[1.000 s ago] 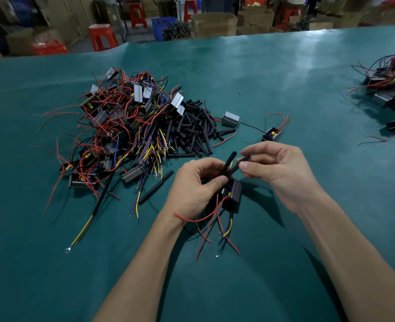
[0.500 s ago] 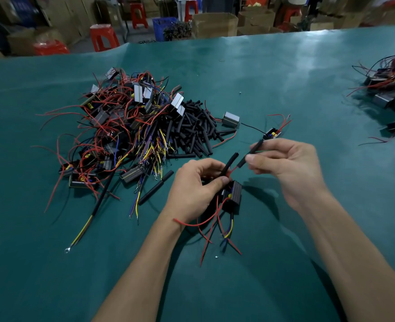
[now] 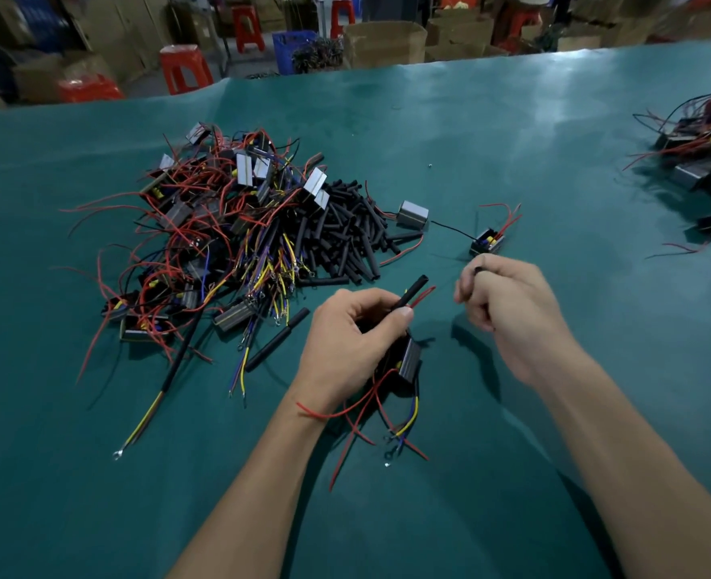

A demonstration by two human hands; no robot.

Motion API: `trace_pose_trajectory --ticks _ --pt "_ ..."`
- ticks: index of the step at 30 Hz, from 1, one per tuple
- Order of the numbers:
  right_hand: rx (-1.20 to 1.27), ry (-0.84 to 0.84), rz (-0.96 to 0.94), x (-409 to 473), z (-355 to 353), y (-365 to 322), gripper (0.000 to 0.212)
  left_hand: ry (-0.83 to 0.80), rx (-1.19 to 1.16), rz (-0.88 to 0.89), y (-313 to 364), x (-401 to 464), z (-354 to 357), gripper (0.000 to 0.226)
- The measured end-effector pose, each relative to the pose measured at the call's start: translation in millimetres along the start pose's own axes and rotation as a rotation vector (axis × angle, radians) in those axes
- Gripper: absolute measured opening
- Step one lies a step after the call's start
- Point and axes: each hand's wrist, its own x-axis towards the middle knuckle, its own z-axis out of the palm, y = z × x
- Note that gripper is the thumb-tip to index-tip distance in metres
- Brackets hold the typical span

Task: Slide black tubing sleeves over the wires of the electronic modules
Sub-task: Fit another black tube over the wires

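Observation:
My left hand grips a black tubing sleeve that sticks up past the thumb, with a red wire tip beside it. Below that hand hangs a small black electronic module, its red, yellow and blue wires trailing onto the green mat. My right hand is curled, slightly blurred, to the right of the sleeve and apart from it; a short black sleeve end shows at its fingertips. A heap of loose black sleeves lies beyond my hands.
A tangled pile of wired modules fills the left of the green mat. One lone module and a grey one sit just beyond my right hand. Another module pile is at the far right. A loose sleeve lies left of my left hand.
My right hand has pulled its short sleeve away to the right, off the piece in my left hand, and curled tighter. My left hand stays put with the module.

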Motion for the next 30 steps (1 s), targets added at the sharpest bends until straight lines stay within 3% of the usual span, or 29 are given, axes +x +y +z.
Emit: trace_pose_trajectory --ticks 4,7,9,19,26,30 --pt "-0.128 -0.186 -0.116 -3 0 3 0.014 -0.026 -0.006 0.018 0 2 0 0.005" --pt "-0.085 -0.280 -0.177 -4 -3 2 0.003 -0.041 0.005 0.016 -3 3 -1 0.010" --pt "-0.032 -0.301 -0.160 -3 -7 1 0.012 -0.048 0.004 0.014 -4 3 -1 0.013" --pt "-0.099 -0.387 -0.262 -1 -9 6 0.006 -0.032 -0.030 0.030 -5 2 -1 0.017" --pt "-0.177 -0.322 -0.181 -4 -2 4 0.006 -0.037 -0.033 0.044 -6 2 0 0.018" --pt "-0.015 -0.398 -0.024 -4 1 6 0.007 -0.032 -0.035 0.042 -9 4 0 0.018"
